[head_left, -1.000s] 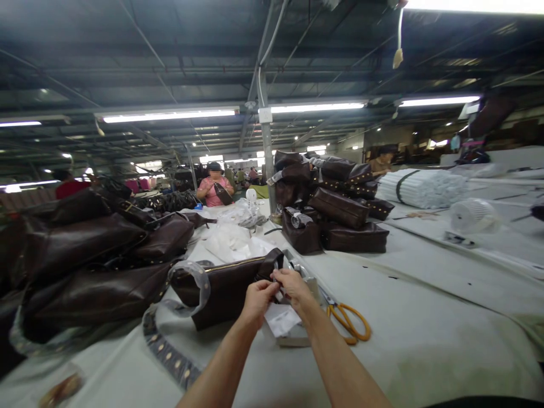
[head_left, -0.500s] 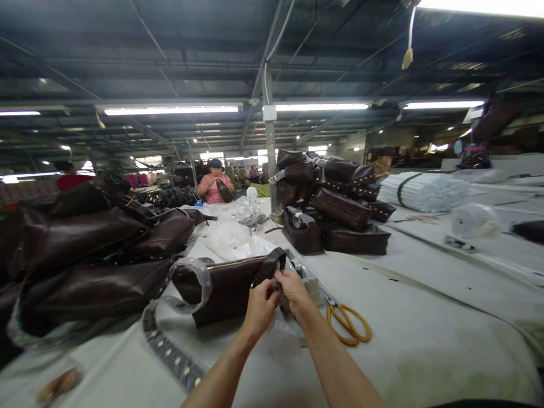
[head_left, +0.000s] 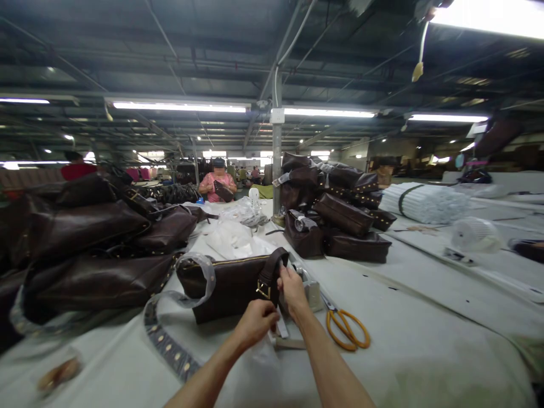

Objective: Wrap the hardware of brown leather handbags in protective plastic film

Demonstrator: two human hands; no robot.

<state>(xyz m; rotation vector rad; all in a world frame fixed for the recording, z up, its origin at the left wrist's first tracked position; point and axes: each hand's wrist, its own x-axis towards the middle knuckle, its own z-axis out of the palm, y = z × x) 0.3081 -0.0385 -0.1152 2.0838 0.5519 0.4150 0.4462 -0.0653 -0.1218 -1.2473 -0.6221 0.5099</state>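
Observation:
A dark brown leather handbag (head_left: 232,286) with a gold zip lies on its side in front of me. Its buckled strap (head_left: 276,260) loops up at the right end, with a gold buckle (head_left: 263,289) showing. My right hand (head_left: 294,292) is closed at that end, fingers pinching the strap. Lower and nearer me, my left hand (head_left: 257,322) is closed, its fingertips pressed together beside a white strip (head_left: 281,326); what they hold is hidden. A studded strap in clear plastic wrap (head_left: 170,345) curves from the bag's left end across the table.
Orange-handled scissors (head_left: 348,328) lie right of my hands. Brown bags are heaped at left (head_left: 85,232) and beyond the handbag (head_left: 340,212) near a post (head_left: 276,170). A small fan (head_left: 476,235) stands at right. Across the table a person in pink (head_left: 217,184) holds a bag.
My left hand has moved down and toward me, away from the strap, uncovering the gold buckle. My right hand stays at the bag's right end. The view has shifted slightly.

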